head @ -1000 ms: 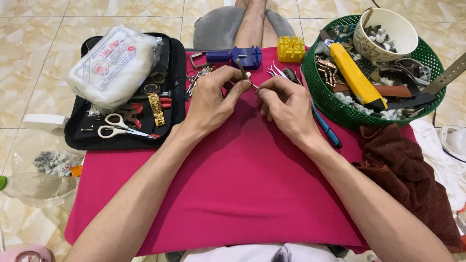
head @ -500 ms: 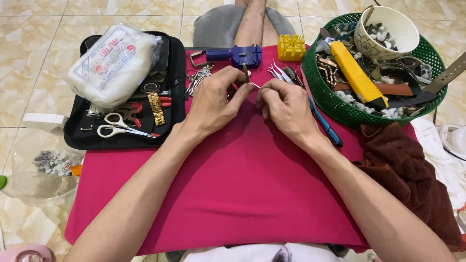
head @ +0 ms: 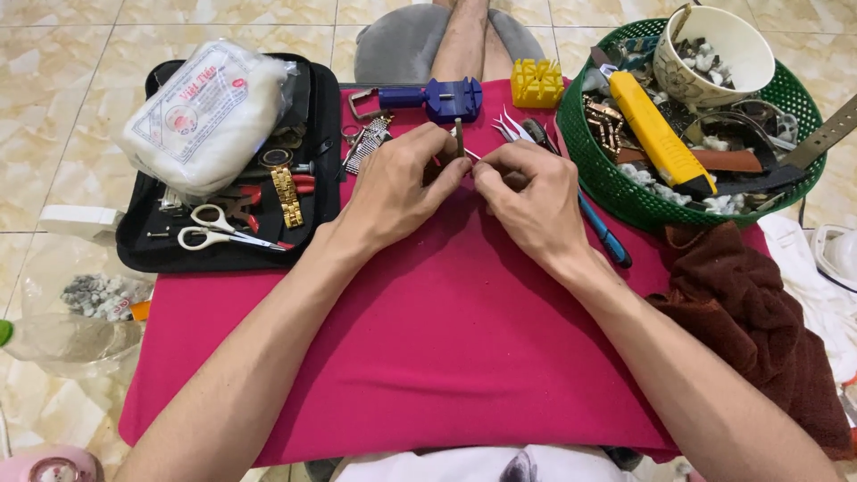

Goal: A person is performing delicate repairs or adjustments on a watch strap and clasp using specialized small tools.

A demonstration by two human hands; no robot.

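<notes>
Left hand [head: 402,183] and right hand [head: 527,201] both pinched on thin metal pin [head: 470,156] above pink cloth [head: 428,339]

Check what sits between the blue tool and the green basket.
Head view: a yellow block lies between the blue tool and the green basket, with tweezers just below that gap.

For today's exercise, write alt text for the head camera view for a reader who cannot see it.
Over a pink cloth, the left hand and right hand pinch a small thin part between their fingertips. A black tool tray with scissors lies left, and a green basket holding a yellow tool lies right.
</notes>
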